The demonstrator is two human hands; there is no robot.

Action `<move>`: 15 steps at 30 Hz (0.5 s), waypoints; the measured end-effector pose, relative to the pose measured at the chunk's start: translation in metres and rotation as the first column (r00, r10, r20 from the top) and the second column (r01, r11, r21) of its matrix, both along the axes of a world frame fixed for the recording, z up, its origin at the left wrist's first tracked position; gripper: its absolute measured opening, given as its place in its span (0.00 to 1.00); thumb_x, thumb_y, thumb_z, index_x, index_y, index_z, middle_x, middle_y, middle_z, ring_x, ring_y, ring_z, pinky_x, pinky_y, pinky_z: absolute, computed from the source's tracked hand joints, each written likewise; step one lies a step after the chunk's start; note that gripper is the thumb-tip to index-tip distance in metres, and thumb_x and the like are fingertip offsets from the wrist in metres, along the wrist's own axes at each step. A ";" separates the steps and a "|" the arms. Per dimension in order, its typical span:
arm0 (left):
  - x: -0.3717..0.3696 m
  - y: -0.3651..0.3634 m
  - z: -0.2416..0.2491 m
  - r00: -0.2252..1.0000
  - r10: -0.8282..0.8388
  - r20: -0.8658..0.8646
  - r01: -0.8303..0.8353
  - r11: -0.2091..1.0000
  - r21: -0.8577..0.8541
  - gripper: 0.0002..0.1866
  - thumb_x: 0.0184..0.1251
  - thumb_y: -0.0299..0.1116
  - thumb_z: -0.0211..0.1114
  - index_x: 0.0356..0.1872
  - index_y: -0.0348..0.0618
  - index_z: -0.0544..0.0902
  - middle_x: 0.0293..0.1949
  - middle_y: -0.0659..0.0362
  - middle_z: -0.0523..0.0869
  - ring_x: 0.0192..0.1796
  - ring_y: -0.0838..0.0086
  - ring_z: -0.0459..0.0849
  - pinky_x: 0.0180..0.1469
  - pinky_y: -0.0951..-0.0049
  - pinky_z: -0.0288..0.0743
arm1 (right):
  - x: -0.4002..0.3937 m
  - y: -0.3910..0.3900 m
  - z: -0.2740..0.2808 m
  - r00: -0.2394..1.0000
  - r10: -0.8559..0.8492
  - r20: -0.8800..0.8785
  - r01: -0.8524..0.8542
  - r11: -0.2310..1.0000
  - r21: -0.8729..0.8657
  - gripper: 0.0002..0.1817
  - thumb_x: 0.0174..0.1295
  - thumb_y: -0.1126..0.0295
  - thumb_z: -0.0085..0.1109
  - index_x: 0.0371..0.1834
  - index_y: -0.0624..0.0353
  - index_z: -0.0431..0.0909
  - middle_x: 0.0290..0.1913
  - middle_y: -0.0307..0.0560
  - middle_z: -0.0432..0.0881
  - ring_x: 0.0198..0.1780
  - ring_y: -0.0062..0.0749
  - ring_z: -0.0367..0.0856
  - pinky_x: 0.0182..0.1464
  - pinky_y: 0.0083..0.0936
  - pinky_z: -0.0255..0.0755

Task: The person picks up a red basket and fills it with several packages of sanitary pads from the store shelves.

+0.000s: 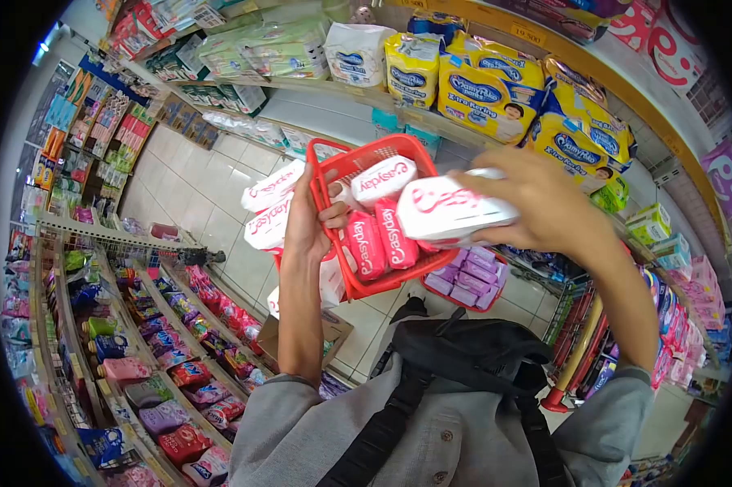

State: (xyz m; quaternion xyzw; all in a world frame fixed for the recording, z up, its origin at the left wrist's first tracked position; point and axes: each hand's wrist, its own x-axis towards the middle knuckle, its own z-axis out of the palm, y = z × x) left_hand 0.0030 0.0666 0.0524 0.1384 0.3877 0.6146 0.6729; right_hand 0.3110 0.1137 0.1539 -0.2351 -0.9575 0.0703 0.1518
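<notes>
My right hand (524, 199), slightly blurred, grips a white Easyday pack (455, 213) with pink lettering over the right side of a red shopping basket (412, 148). My left hand (311, 213) has its fingers wrapped over the basket's left edge and handle. Inside the basket lie another white pack (385, 180) and two pink Easyday packs (368, 243) side by side. Just left of my left hand are more white packs (269, 226); what supports them is hidden.
A second red basket (480, 304) with several purple packs stands on the tiled floor. Yellow MamyPoko packs (489, 97) line the shelf ahead. Racks of colourful packets (163, 398) run along my left. An open cardboard box (338, 334) sits below my left forearm.
</notes>
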 end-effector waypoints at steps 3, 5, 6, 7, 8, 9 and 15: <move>0.008 0.003 0.001 0.997 -0.072 0.011 0.072 0.997 -0.029 0.24 0.71 0.53 0.48 0.47 0.38 0.69 0.27 0.65 0.68 0.16 0.88 0.58 0.14 0.88 0.50 | -0.040 0.006 -0.021 0.991 0.073 0.114 -0.071 0.997 -0.026 0.33 0.38 0.59 0.73 0.52 0.54 0.77 0.44 0.47 0.77 0.49 0.42 0.76 0.48 0.35 0.72; 0.016 0.009 -0.005 0.993 -0.116 -0.015 0.115 0.993 -0.040 0.23 0.70 0.54 0.49 0.45 0.41 0.69 0.27 0.66 0.68 0.17 0.87 0.58 0.15 0.87 0.51 | -0.057 0.006 -0.043 0.986 0.132 0.097 -0.135 0.991 0.021 0.34 0.38 0.59 0.74 0.52 0.56 0.76 0.45 0.47 0.78 0.49 0.41 0.76 0.48 0.35 0.72; 0.024 0.010 -0.002 0.990 -0.109 -0.087 0.104 0.993 -0.061 0.23 0.69 0.55 0.49 0.44 0.42 0.69 0.27 0.66 0.68 0.18 0.87 0.59 0.16 0.87 0.53 | -0.063 0.002 -0.050 0.976 0.136 0.168 -0.144 0.989 0.032 0.34 0.37 0.60 0.74 0.52 0.58 0.75 0.45 0.47 0.77 0.49 0.41 0.77 0.49 0.37 0.72; 0.031 0.011 0.002 0.982 -0.100 -0.158 0.088 0.993 -0.079 0.23 0.69 0.55 0.49 0.43 0.43 0.70 0.27 0.66 0.68 0.19 0.86 0.60 0.17 0.86 0.54 | -0.065 0.000 -0.063 0.974 0.118 0.193 -0.126 0.992 0.027 0.35 0.37 0.60 0.73 0.52 0.60 0.75 0.45 0.48 0.77 0.49 0.41 0.77 0.50 0.38 0.72; 0.032 0.013 0.003 0.987 -0.110 -0.121 0.103 0.993 -0.059 0.22 0.68 0.56 0.50 0.39 0.45 0.70 0.28 0.66 0.69 0.20 0.84 0.61 0.19 0.84 0.56 | -0.063 0.000 -0.073 0.974 0.121 0.189 -0.114 0.992 -0.049 0.35 0.37 0.60 0.73 0.53 0.58 0.75 0.46 0.47 0.77 0.50 0.41 0.76 0.50 0.39 0.71; 0.036 0.015 -0.001 0.989 -0.096 -0.112 0.091 0.995 -0.050 0.22 0.68 0.56 0.50 0.39 0.45 0.70 0.28 0.66 0.69 0.20 0.84 0.61 0.19 0.84 0.56 | -0.060 -0.001 -0.080 0.975 0.125 0.185 -0.103 0.987 -0.127 0.35 0.37 0.60 0.73 0.54 0.56 0.75 0.46 0.47 0.77 0.51 0.41 0.76 0.50 0.39 0.71; 0.070 0.027 -0.006 0.977 -0.200 -0.078 0.194 0.977 -0.085 0.19 0.70 0.55 0.50 0.36 0.50 0.71 0.26 0.68 0.66 0.19 0.85 0.60 0.19 0.83 0.53 | -0.023 0.002 -0.096 0.968 0.090 0.233 -0.064 0.991 -0.118 0.34 0.37 0.60 0.73 0.54 0.46 0.76 0.50 0.42 0.77 0.52 0.40 0.74 0.54 0.39 0.68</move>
